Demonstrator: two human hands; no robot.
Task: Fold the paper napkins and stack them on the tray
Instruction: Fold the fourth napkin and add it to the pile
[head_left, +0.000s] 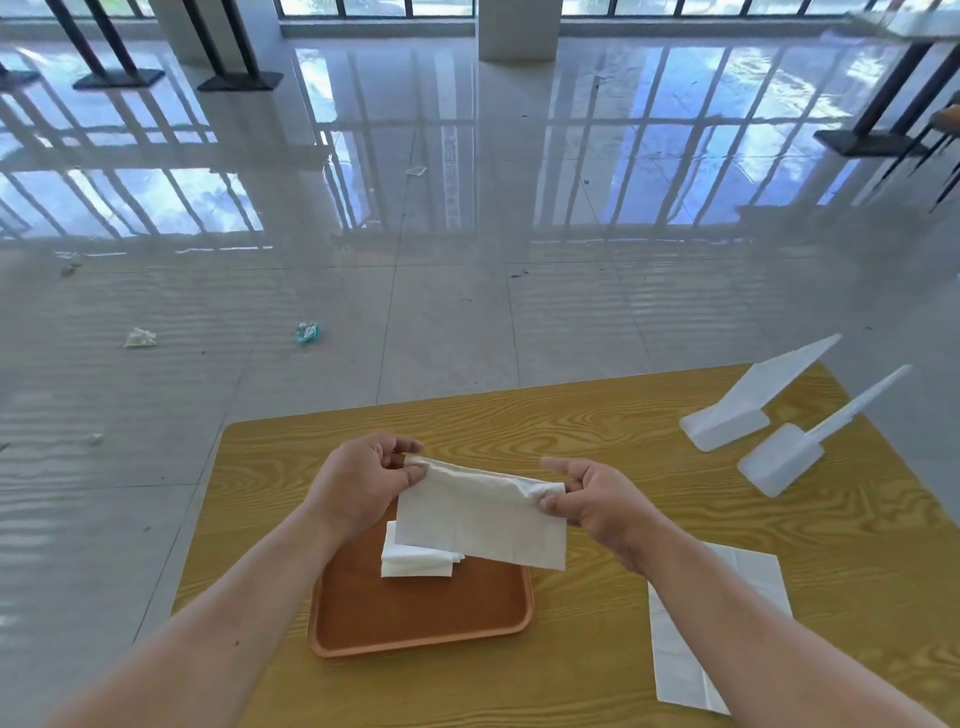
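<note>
your left hand (363, 480) pinches the upper left corner of a white folded paper napkin (483, 512) between thumb and fingers, and your right hand (597, 499) pinches its upper right corner the same way, so both hands are closed on the same sheet. you hold the napkin stretched between them in the air, folded over into a long rectangle with the fold along the top and the free edges hanging down. it hangs above the far part of a brown rectangular plastic tray (415, 629) and partly over the bench beside it, not touching either as far as you can tell.

on the tray, at its far end, lies a small stack of folded white napkins (415, 564), partly hidden behind the sheet you hold. the tray rests on a yellow wood-grain bench (571, 415), near its front left area. to your right, on the bench under your right forearm, a flat unfolded white paper napkin (685, 670) lies well apart from the tray. at the far right corner of the bench stand two translucent white plastic holders (748, 410) with slanted upright blades, just beside each other.

beyond the bench, the glossy grey tiled floor (441, 260) carries a few crumpled scraps of litter (307, 331).
</note>
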